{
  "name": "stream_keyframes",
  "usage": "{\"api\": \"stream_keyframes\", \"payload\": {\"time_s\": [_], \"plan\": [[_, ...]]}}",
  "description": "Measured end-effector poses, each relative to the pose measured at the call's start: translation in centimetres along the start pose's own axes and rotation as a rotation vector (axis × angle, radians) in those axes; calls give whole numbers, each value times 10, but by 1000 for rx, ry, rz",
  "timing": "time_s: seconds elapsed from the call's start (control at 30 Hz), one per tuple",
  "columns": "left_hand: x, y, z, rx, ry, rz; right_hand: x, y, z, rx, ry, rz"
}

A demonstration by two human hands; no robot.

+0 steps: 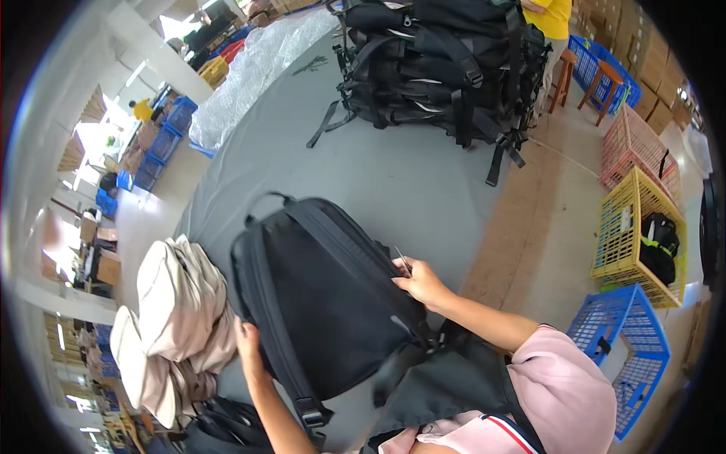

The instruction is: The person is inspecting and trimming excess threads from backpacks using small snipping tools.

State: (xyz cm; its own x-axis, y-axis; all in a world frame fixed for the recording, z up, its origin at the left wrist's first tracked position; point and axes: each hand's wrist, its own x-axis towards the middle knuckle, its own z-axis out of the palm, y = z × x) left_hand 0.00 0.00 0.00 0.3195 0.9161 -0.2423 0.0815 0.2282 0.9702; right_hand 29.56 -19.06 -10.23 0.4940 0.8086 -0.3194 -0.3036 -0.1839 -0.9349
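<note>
1. Black backpack (pixel 325 303): centre of frame, on grey worktop (pixel 408 178).
2. Left hand (pixel 251 352): holding its left edge.
3. Right hand (pixel 420 284): holding its right edge, thin metal tool (pixel 404 259) alongside.
4. Backpack pile (pixel 439 72): top of frame.

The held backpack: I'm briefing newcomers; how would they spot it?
Find the grey table. At its near end, right of the cream fabric pile, is a black backpack. Unlike the stacked backpacks, it's held by the left hand and right hand.
</note>
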Motion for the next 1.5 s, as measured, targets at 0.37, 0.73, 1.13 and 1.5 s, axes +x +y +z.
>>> {"api": "stream_keyframes", "payload": {"time_s": [0.37,0.73,1.13,1.5], "plan": [[32,118,136,508,79,435,72,-54,21,69,212,-407],[161,68,243,1570,-286,1561,125,-39,-82,975,275,75],[205,-80,200,1524,-367,237,33,-10,-95,586,390,90],[30,-84,-14,1005,-64,-12,258,8,-134,-638,786,-342]]}}
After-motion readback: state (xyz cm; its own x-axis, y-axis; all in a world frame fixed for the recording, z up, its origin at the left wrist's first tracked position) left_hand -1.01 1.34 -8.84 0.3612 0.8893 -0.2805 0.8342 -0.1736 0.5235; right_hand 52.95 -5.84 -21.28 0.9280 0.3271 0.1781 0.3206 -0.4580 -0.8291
